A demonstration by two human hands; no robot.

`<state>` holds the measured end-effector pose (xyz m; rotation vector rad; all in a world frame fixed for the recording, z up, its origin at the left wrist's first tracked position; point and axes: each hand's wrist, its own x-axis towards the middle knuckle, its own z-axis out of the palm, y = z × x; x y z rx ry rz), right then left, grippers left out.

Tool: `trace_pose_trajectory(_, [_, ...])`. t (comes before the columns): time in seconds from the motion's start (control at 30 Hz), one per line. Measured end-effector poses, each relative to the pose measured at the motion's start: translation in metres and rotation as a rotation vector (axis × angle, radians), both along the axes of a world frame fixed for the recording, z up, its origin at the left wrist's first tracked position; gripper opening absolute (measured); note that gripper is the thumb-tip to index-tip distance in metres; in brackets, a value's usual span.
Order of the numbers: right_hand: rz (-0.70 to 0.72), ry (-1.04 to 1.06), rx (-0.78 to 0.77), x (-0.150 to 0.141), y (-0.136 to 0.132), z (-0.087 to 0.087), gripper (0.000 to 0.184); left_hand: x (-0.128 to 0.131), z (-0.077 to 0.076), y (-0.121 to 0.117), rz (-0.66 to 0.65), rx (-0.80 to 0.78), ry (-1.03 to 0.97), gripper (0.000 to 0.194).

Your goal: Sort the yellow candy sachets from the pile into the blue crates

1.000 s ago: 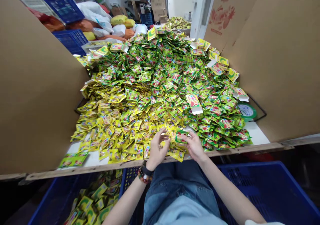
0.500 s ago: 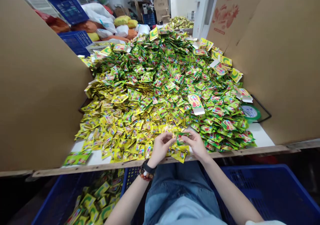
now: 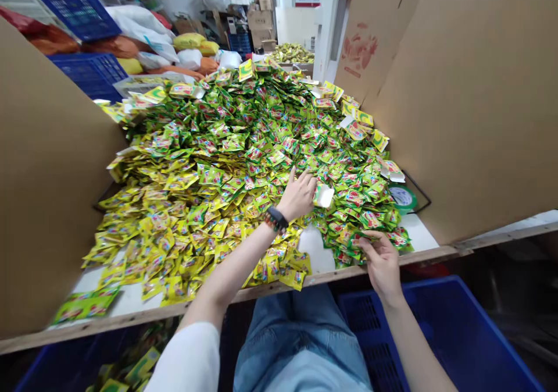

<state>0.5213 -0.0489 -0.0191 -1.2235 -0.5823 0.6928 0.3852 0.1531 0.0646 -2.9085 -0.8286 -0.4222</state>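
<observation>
loose heap of yellow and green foil sachets (image 3: 244,165), overlapping, spread across the surface (image 3: 312,251). left hand (image 3: 297,195) on heap, just beside white-backed sachet (image 3: 324,195). right hand (image 3: 381,262) touching green sachets (image 3: 342,252) at near edge.

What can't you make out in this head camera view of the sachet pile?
Head view:
Whether the left hand grips the white-backed sachet: the hand hides the contact.
What the right hand pinches: its fingers cover it.
Print on the sachets: too small.
Blue crate: cut off by the bottom edge.
</observation>
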Motion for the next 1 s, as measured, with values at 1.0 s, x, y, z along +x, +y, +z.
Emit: trace_pose_trajectory(1.0, [0.178,-1.145,-0.027,-0.093,0.003,0.037,0.025,-0.088,-0.113,-0.177,0.393,-0.384,-0.736,0.054])
